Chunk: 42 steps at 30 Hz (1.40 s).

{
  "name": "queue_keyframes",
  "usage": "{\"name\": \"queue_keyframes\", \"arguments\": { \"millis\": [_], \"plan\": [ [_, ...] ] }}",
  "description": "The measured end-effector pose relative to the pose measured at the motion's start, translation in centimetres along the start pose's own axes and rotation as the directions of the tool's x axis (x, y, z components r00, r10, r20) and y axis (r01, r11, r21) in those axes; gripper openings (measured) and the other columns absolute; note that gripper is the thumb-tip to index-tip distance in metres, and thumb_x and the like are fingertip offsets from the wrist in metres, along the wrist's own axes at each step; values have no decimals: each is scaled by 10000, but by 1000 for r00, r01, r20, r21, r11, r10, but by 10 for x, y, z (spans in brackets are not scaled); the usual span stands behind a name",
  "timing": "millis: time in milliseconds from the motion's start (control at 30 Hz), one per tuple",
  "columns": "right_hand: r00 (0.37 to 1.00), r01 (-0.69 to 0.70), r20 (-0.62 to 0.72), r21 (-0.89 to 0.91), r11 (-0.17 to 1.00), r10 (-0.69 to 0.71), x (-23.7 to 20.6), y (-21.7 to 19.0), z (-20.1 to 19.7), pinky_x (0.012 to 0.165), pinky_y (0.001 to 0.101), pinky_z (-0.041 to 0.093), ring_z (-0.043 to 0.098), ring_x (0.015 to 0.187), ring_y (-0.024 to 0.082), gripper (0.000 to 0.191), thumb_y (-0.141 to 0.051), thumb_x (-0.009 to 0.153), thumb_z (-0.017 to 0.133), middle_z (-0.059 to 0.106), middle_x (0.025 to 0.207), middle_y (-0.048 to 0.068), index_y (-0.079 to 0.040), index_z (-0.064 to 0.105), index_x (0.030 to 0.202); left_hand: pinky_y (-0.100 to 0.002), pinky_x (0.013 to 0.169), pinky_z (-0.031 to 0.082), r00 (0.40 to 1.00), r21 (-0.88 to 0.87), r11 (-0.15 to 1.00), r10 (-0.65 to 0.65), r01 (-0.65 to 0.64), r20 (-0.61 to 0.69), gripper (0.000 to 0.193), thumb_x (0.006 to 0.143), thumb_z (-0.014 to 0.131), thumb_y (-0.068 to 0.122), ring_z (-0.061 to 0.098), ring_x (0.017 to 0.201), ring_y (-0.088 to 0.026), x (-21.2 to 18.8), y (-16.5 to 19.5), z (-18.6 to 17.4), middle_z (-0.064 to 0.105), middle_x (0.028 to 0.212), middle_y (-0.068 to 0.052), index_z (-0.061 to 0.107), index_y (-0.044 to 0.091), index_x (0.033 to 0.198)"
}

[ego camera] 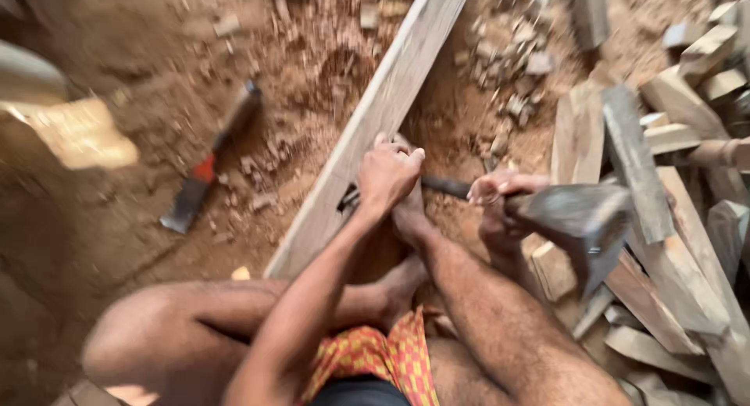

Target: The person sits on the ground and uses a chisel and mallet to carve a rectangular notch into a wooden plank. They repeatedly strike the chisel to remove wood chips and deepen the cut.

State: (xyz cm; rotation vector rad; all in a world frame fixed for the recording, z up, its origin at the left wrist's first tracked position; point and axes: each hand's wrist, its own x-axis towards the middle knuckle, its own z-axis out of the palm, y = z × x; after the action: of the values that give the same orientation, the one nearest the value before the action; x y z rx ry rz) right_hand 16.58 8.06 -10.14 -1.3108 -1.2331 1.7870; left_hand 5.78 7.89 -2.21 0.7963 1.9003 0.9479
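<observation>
Orange checked cloth (383, 359) sits lowest, at 6 o'clock. Hatchet (207, 168) lies at 9 o'clock on sawdusty dirt floor (117, 218). Left hand (387, 175) clamps pale plank (383, 109), centre. Right hand (496, 211) grips hammer (578, 218). Offcuts (672, 218) piled at 3 o'clock.

Head view, steeply downward, close above ground (117, 218)

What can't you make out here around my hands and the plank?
Head view only:
- Tool head: motion-blurred, shape unclear.
- Tool handle: partly hidden by the left hand and right hand.
- Plank: top end cut off by the frame edge.
- Pale object at left: overexposed, unidentifiable.
</observation>
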Motion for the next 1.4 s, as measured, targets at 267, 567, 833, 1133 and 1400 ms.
{"name": "queue_keyframes", "arguments": {
  "millis": [267,567,833,1133,1400],
  "plan": [
    [718,458,418,-886,-73,-557,36,18,-15,965,420,439,526,1200,283,276,-102,1098,394,495,1276,118,-195,430,1355,-438,780,471,867,-224,863,485,-453,113,307,830,816,214,585,802,-295,-85,-73,-45,583,765,-118,598,56,683],
    [856,286,361,-927,-244,-371,22,13,-13,1095,461,391,477,1271,281,278,-171,1134,324,454,1280,148,-133,428,1388,-606,1243,315,825,-369,775,565,-514,37,258,812,774,86,677,1038,-242,-103,-110,-57,591,796,-40,550,75,684],
    [849,454,329,-854,253,-412,16,12,-21,1173,495,299,421,1316,316,278,-154,1108,416,436,1317,140,-171,407,1385,-486,1206,403,844,-539,745,525,-393,110,269,857,775,162,622,903,-186,-81,-85,-74,559,826,-27,531,82,776],
    [891,427,323,-837,344,-320,19,30,-31,1210,512,219,318,1402,372,450,-99,1085,487,361,1449,193,-158,325,1501,-236,614,487,790,-486,811,516,-325,332,297,848,866,238,586,696,-47,-18,-25,-97,621,763,42,620,71,845],
    [824,565,482,-739,367,-297,6,35,-43,1362,383,-42,-39,1654,233,643,-234,1215,440,-33,1764,65,-286,39,1714,-222,586,437,857,-562,819,366,-111,364,322,910,851,256,507,674,-19,-4,-65,-56,578,716,70,608,80,793]
  ]
}}
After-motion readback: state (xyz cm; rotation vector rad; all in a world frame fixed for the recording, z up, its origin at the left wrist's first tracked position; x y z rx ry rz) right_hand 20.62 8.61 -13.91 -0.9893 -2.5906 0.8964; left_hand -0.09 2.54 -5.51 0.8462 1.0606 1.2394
